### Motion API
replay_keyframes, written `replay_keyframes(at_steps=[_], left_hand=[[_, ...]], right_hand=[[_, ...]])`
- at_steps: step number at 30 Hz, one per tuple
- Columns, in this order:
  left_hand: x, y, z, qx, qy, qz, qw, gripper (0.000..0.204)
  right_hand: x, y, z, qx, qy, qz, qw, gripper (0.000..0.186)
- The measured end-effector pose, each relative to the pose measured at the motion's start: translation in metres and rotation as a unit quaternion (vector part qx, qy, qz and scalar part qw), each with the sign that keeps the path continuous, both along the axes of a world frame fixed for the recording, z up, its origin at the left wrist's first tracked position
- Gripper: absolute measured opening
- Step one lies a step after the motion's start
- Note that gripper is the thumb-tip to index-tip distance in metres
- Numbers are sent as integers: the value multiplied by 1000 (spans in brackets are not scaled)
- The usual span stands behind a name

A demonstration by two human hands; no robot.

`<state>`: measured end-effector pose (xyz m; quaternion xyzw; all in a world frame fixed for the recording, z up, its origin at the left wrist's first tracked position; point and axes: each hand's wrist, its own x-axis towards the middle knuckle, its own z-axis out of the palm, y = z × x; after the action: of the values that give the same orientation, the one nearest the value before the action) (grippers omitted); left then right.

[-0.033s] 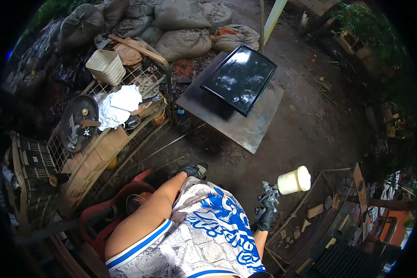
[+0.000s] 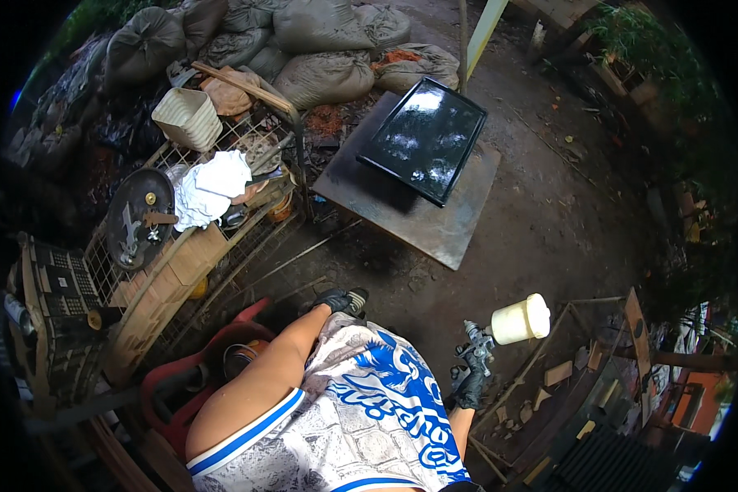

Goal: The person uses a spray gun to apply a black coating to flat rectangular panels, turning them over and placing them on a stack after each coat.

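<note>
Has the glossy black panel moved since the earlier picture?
Yes: the black panel has turned slightly counterclockwise with the board beneath it, judged against the sacks.

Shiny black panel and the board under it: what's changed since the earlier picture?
The black panel and square board have turned slightly counterclockwise together in this view. Nothing was grabbed or released: the right hand still holds the spray gun, and the left hand stayed put.

panel: glossy, smooth (almost mirror-like) | spray gun: metal | rag: matt cloth
</note>
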<state>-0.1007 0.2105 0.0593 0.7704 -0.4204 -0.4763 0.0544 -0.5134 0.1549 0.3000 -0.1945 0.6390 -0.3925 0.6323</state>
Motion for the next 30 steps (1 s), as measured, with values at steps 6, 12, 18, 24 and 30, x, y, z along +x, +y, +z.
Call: replay_keyframes(at_steps=[6, 12, 18, 24, 30], left_hand=[[3, 7, -2, -5, -12, 2, 1000, 48], [2, 7, -6, 0, -34, -6, 999, 46], [1, 7, 1, 1, -47, -21, 999, 50], [3, 6, 3, 21, -31, -43, 998, 52], [2, 3, 14, 34, -9, -33, 999, 52]], right_hand=[[1, 4, 2, 9, -2, 12, 1000, 34], [-6, 10, -11, 8, -18, -4, 1000, 30], [-4, 13, -8, 1, -5, -13, 1000, 27], [-5, 18, -6, -8, 3, 12, 1000, 28], [-8, 21, -10, -4, -16, -4, 1000, 29]])
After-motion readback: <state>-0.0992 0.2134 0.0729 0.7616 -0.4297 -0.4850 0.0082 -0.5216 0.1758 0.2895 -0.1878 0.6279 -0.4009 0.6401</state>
